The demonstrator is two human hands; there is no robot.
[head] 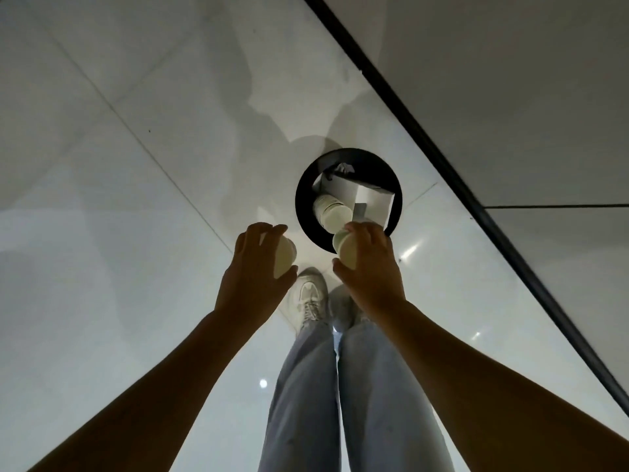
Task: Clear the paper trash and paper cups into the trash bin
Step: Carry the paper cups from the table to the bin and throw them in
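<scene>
The left hand (253, 267) grips one paper cup (284, 260), and the right hand (369, 264) grips another cup (345, 248) above the black trash bin (303, 202) on the floor (136, 233).

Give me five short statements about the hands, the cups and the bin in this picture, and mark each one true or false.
1. Each hand holds a paper cup. True: the left hand holds the left cup and the right hand holds the right cup.
2. The trash bin is empty. False: a paper cup in the bin and white paper trash already lie in it.
3. The bin is round and black. True.
4. The left cup is directly over the bin's opening. False: it is over the floor, beside the bin.
5. The person is barefoot. False: a light sneaker shows.
</scene>
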